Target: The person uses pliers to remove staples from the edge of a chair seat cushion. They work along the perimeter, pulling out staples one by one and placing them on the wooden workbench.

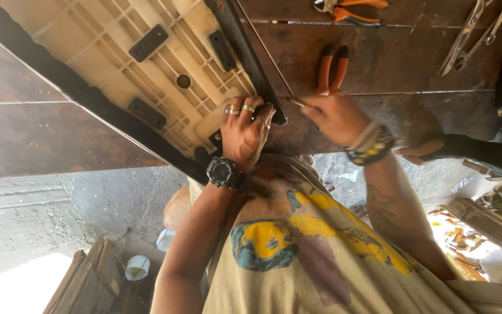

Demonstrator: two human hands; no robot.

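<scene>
**Panel steadied at the worktop edge, thin rod in hand**

1. Worktop: dark wooden planks. We take the panel below as our landmark for all places.
2. Cream plastic panel: ribbed underside up, black-edged, lying slantwise on the worktop with its near corner towards us, so the ribs and black mounting pads are open to reach.
3. Our left hand: ringed, wristwatch below it, pressed flat over the panel's near corner, fingers closed on the black edge strip, apparently to keep the panel from shifting.
4. Our right hand: just right of the panel's corner, clenched on a thin metal rod that runs along the panel's right edge.
5. Another person's hand: well right of the panel.
6. Orange-handled pliers: right of the panel, just beyond our right hand; a second pair farther off.
7. Metal shears: far right of the panel.
</scene>
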